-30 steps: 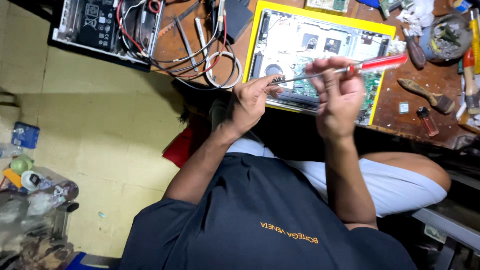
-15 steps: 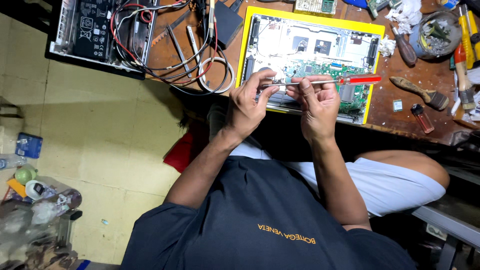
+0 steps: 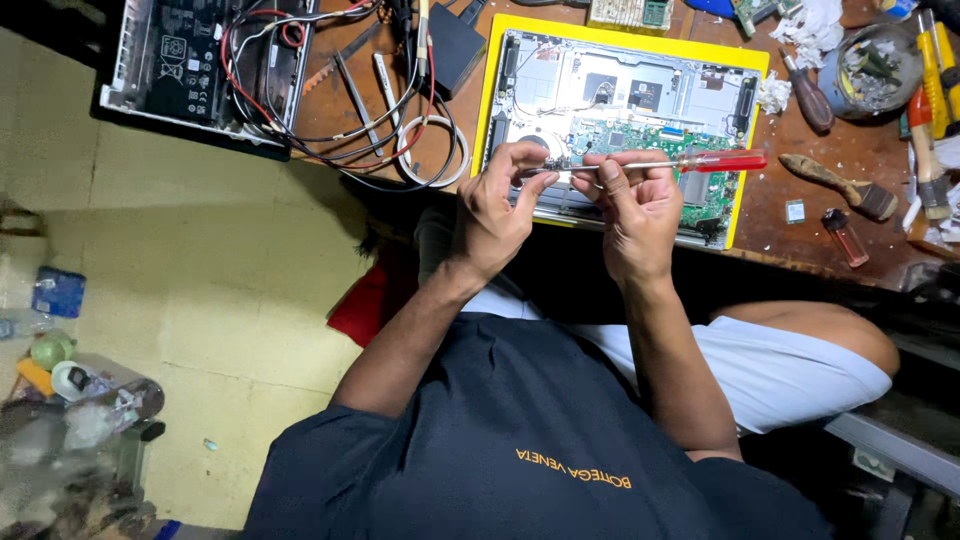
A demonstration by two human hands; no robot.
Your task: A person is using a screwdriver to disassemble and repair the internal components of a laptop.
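Cluttered brown wooden surface [image 3: 780,235] over pale tiled floor [image 3: 180,260]; both hands raised, right hand [image 3: 632,205] gripping red-handled screwdriver [image 3: 690,162], left hand [image 3: 497,205] pinching its tip.

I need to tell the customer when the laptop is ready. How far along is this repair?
Done: the laptop lies opened on the yellow mat, its circuit board bare. In hand: the right hand holds a red-handled screwdriver, whose tip meets a small part pinched in the left hand. Left: the laptop is not yet closed; loose tools lie around it.
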